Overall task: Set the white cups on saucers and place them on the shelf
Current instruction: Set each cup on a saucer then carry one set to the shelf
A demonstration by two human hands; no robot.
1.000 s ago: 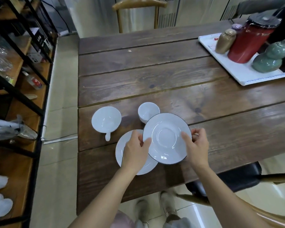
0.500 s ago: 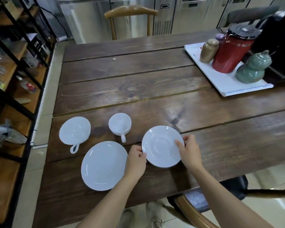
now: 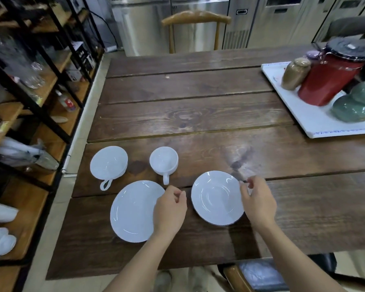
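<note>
Two white saucers lie flat on the wooden table [image 3: 198, 114]: the left saucer [image 3: 133, 210] and the dark-rimmed right saucer [image 3: 216, 197]. Behind them stand two white cups, a wide one [image 3: 108, 163] at the left and a smaller one [image 3: 163, 162] beside it, both with handles pointing toward me. My left hand [image 3: 170, 209] hovers between the saucers, fingers loosely curled, holding nothing. My right hand [image 3: 257, 201] is at the right saucer's right edge, fingers apart, off the rim.
A black-framed wooden shelf [image 3: 30, 98] with glassware stands left of the table. A white tray [image 3: 316, 123] at the back right carries a red jug [image 3: 331, 74], a brown jar and a green teapot [image 3: 355, 104]. A chair [image 3: 195, 20] stands at the far side.
The dark-rimmed saucer was lifted off the other one and set down flat to its right. Both hands have let go of it and drawn slightly back.
</note>
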